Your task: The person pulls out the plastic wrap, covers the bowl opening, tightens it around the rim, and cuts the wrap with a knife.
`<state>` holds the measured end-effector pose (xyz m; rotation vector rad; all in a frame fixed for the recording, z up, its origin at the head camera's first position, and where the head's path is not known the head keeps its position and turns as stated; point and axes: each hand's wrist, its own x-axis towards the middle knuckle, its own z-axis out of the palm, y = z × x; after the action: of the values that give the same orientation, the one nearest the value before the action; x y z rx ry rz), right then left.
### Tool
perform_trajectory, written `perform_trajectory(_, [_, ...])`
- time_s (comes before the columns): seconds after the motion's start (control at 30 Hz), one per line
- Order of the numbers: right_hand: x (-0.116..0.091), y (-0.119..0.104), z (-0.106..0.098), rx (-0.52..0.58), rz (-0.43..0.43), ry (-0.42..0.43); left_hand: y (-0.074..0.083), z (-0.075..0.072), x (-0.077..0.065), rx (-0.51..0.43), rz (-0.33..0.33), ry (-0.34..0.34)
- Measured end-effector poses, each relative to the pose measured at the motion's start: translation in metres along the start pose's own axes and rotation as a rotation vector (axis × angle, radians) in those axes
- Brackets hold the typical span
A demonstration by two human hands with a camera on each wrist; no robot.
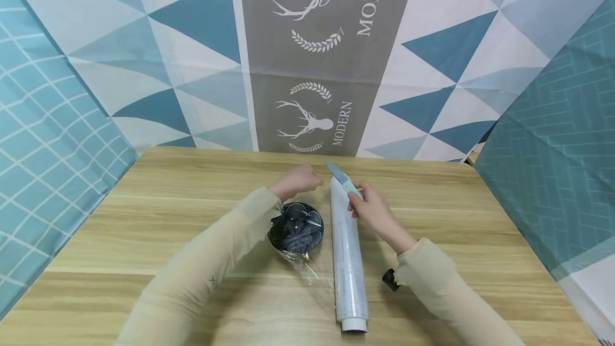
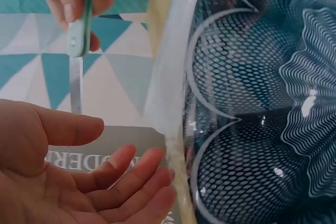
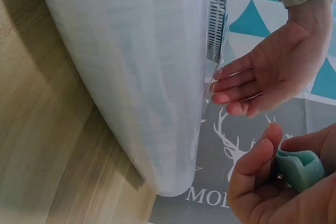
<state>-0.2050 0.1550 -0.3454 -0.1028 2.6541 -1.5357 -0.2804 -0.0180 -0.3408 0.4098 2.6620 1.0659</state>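
Knife [image 1: 346, 182] — one, pale green handle, grey blade. Clock positions followed the head view: it was over the far end of the roll of clear film [image 1: 349, 260], at 12 o'clock from the roll's middle, blade directed between 10 and 11 o'clock. Whether it touched the roll could not be told.

Right hand [image 1: 375, 212]: grasped the knife, fingers and thumb bent about the handle.

Left hand [image 1: 298, 180]: grip released, thumb and fingers parted and loosely bent; situated at 12 o'clock from the bowl [image 1: 313, 223], fingertips close to the film's edge, contact uncertain.

Roll: long, whitish, core showing at the near end; lay lengthwise on the table [image 1: 182, 196], roughly from 12 to 6 o'clock.

Bowl: dark, patterned inside with scallops and wavy lines; stood on the table at 10 o'clock from the roll's middle, just beside it. A loose sheet of film [image 1: 307, 271] showed between bowl and roll.

Also listed — a small black object [image 1: 391, 280], partly hidden by the right sleeve [image 1: 427, 266], at 4 o'clock from the roll's middle; a printed wall cloth [image 1: 307, 76] with deer heads and "MODERN", at 12 o'clock beyond the table.
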Motion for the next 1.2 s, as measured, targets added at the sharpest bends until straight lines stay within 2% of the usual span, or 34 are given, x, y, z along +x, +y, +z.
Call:
perform_trajectory(0.07, [0.002,-0.001,0.001,0.019,0.011,0.011,0.000,0.003,0.004,0.011,-0.003,-0.016])
perform_trajectory(0.17, [0.005,-0.002,0.004,0.059,0.027,0.037,0.001,0.006,0.008,0.044,-0.047,-0.062])
perform_trajectory(0.23, [0.006,-0.002,0.007,0.089,0.035,0.047,0.000,0.009,0.013,0.087,-0.090,-0.123])
perform_trajectory(0.27, [0.007,-0.002,0.008,0.096,0.036,0.053,-0.005,0.012,0.019,0.089,-0.101,-0.157])
perform_trajectory(0.3, [0.008,-0.003,0.010,0.109,0.039,0.060,-0.006,0.014,0.020,0.131,-0.091,-0.188])
perform_trajectory(0.33, [0.009,-0.003,0.011,0.116,0.041,0.062,-0.020,0.022,0.033,0.161,-0.075,-0.209])
perform_trajectory(0.37, [0.009,-0.003,0.012,0.124,0.043,0.064,-0.036,0.030,0.047,0.117,-0.048,-0.226])
perform_trajectory(0.4, [0.010,-0.003,0.013,0.127,0.045,0.067,-0.051,0.039,0.062,0.110,-0.048,-0.236])
perform_trajectory(0.43, [0.010,-0.003,0.014,0.132,0.049,0.073,-0.065,0.048,0.075,0.088,-0.048,-0.231])
perform_trajectory(0.47, [0.010,-0.003,0.015,0.132,0.050,0.075,-0.082,0.055,0.087,0.068,0.027,-0.218])
perform_trajectory(0.5, [0.010,-0.003,0.016,0.135,0.052,0.079,-0.092,0.060,0.095,0.088,0.058,-0.200])
perform_trajectory(0.53, [0.010,-0.002,0.017,0.131,0.049,0.081,-0.099,0.063,0.103,0.072,0.046,-0.180])
perform_trajectory(0.57, [0.010,-0.002,0.017,0.129,0.048,0.083,-0.092,0.059,0.096,0.064,0.041,-0.162])
perform_trajectory(0.6, [0.010,-0.001,0.018,0.121,0.045,0.085,-0.081,0.053,0.087,0.124,0.023,-0.133])
perform_trajectory(0.67, [0.009,0.001,0.019,0.094,0.036,0.081,-0.057,0.038,0.061,0.214,0.056,-0.074])
perform_trajectory(0.7, [0.009,0.002,0.020,0.071,0.031,0.081,-0.041,0.031,0.047,0.251,0.015,-0.056])
perform_trajectory(0.77, [0.009,0.004,0.021,0.011,0.019,0.073,-0.019,0.019,0.022,0.233,-0.025,-0.018])
perform_trajectory(0.87, [0.008,0.005,0.023,-0.080,0.004,0.072,-0.001,0.009,0.000,0.158,-0.060,0.035])
perform_trajectory(0.93, [0.008,0.004,0.023,-0.130,-0.008,0.070,0.004,0.008,-0.004,0.098,-0.105,0.055])
perform_trajectory(1.0, [0.008,0.003,0.024,-0.182,-0.016,0.067,0.005,0.008,-0.004,0.086,-0.128,0.074])
perform_trajectory(1.2, [0.010,0.004,0.027,-0.386,-0.077,0.069,-0.002,0.012,0.008,0.186,-0.151,0.086])
